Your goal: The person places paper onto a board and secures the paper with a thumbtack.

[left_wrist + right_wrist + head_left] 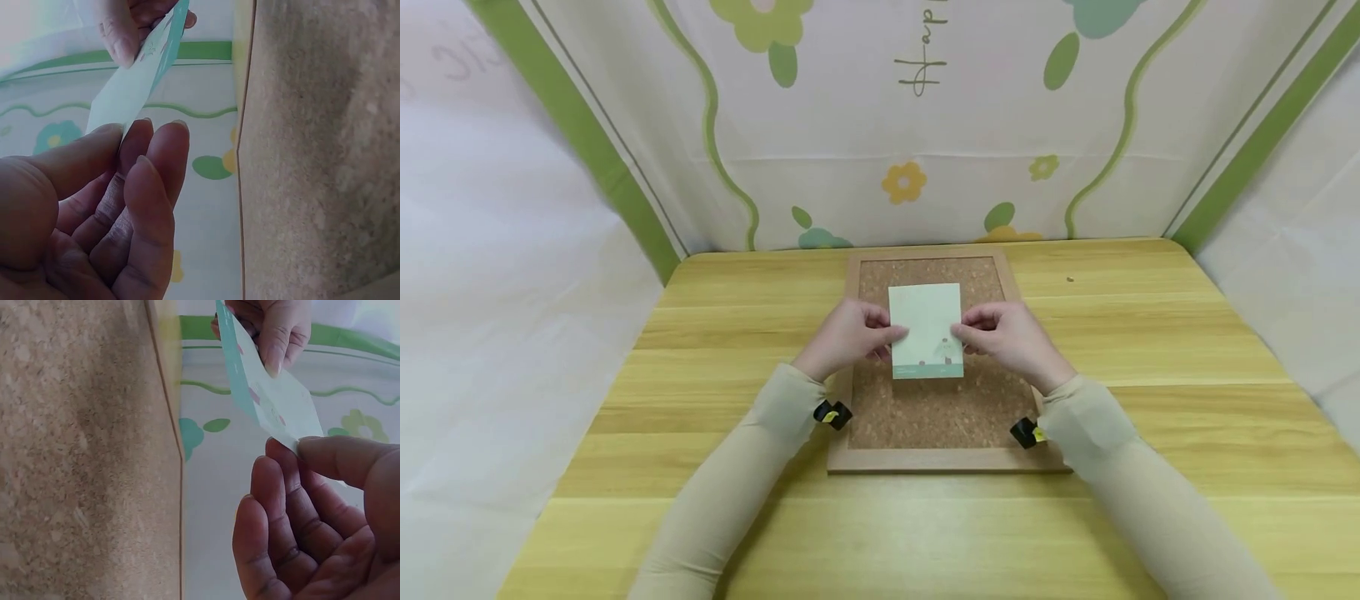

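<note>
Both hands hold a pale green notepaper sheet point(925, 321) by its two side edges, raised over a wood-framed cork board point(940, 421). A darker green strip and small printed figures run along the sheet's lower edge. The left hand point(859, 333) pinches the left edge between thumb and fingers. At the opposite edge, the right hand point(1003, 335) pinches likewise, thumb on the front. In the left wrist view the paper point(128, 94) is tilted and held clear of the cork point(325, 150). The right wrist view shows the same paper point(281, 403) between the two thumbs.
The board lies on a light wooden table point(895, 533), its far edge by a white flowered cloth backdrop point(977, 125). A tiny brown speck point(1070, 279) lies on the table at the back right. Small black wrist cameras sit at both cuffs, over the board's sides.
</note>
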A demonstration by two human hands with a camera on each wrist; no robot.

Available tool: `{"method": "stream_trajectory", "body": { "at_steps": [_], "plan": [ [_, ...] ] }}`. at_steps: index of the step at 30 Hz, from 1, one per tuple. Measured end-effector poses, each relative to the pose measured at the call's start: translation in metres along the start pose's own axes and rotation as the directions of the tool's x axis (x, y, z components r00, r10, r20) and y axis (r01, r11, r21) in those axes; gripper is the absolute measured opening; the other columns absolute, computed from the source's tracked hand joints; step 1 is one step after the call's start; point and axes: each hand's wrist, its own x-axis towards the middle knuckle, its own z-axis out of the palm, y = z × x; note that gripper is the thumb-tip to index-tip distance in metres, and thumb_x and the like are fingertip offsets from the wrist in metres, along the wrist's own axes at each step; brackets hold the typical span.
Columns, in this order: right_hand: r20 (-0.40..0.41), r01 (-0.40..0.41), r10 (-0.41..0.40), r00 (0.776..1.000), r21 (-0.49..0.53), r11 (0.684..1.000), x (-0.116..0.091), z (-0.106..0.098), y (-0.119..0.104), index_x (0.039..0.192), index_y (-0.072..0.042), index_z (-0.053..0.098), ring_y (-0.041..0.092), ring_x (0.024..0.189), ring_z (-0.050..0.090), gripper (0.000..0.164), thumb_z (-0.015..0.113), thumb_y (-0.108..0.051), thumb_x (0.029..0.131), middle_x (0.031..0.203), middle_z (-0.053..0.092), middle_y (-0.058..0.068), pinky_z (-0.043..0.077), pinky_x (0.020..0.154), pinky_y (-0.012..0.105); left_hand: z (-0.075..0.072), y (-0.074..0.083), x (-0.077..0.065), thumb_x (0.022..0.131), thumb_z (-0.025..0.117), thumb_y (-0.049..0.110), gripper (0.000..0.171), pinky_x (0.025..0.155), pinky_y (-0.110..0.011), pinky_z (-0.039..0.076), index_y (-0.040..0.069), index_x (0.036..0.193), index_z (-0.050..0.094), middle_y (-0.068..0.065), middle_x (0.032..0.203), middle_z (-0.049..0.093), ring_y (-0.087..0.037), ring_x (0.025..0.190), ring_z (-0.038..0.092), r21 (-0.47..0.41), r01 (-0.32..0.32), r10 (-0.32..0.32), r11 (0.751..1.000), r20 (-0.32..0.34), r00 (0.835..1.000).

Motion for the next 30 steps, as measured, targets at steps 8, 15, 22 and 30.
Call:
{"method": "stream_trajectory", "body": {
  "at_steps": [8, 15, 22, 30],
  "plan": [
    [0.050, -0.019, 0.021, 0.999, -0.042, 0.999, 0.011, 0.006, 0.008, 0.089, -0.007, 0.069, 0.030, 0.075, 0.064, 0.020, 0.068, -0.027, 0.084, 0.080, 0.068, 0.009, 0.051, 0.066, 0.041, -0.001, -0.009, 0.002, 0.082, 0.068, 0.030, 0.024, 0.065, -0.044, 0.052, 0.007, 0.076, 0.067, -0.010, 0.074, 0.065, -0.034, 0.070, 0.065, 0.015, 0.022, -0.023, 1.000, 0.025, 0.999],
    [0.075, -0.005, 0.017, 0.997, -0.166, 0.986, 0.021, 0.011, 0.017, 0.082, -0.011, 0.070, 0.022, 0.069, 0.062, 0.019, 0.066, -0.029, 0.085, 0.077, 0.068, 0.008, 0.048, 0.058, 0.033, -0.001, -0.015, 0.011, 0.085, 0.067, 0.025, 0.019, 0.061, -0.038, 0.052, 0.008, 0.077, 0.068, -0.007, 0.074, 0.065, -0.026, 0.064, 0.065, 0.132, 0.045, -0.050, 0.990, 0.034, 0.998],
    [0.106, -0.049, 0.068, 0.992, -0.170, 0.984, 0.031, 0.014, 0.027, 0.080, -0.010, 0.070, 0.019, 0.067, 0.061, 0.018, 0.067, -0.026, 0.085, 0.075, 0.067, 0.009, 0.047, 0.058, 0.031, 0.001, -0.016, 0.017, 0.086, 0.066, 0.027, 0.028, 0.051, -0.028, 0.046, 0.003, 0.073, 0.068, -0.011, 0.066, 0.065, -0.021, 0.055, 0.059, 0.318, 0.068, -0.093, 0.946, 0.062, 0.994],
    [0.130, -0.049, 0.077, 0.989, -0.208, 0.977, 0.037, 0.014, 0.032, 0.079, -0.009, 0.071, 0.020, 0.066, 0.060, 0.016, 0.067, -0.023, 0.085, 0.072, 0.067, 0.008, 0.046, 0.057, 0.031, 0.002, -0.015, 0.018, 0.087, 0.064, 0.024, 0.021, 0.054, -0.025, 0.043, 0.006, 0.080, 0.072, -0.005, 0.067, 0.065, -0.008, 0.053, 0.052, 0.493, 0.039, -0.053, 0.869, 0.016, 0.998]
  ]
}}
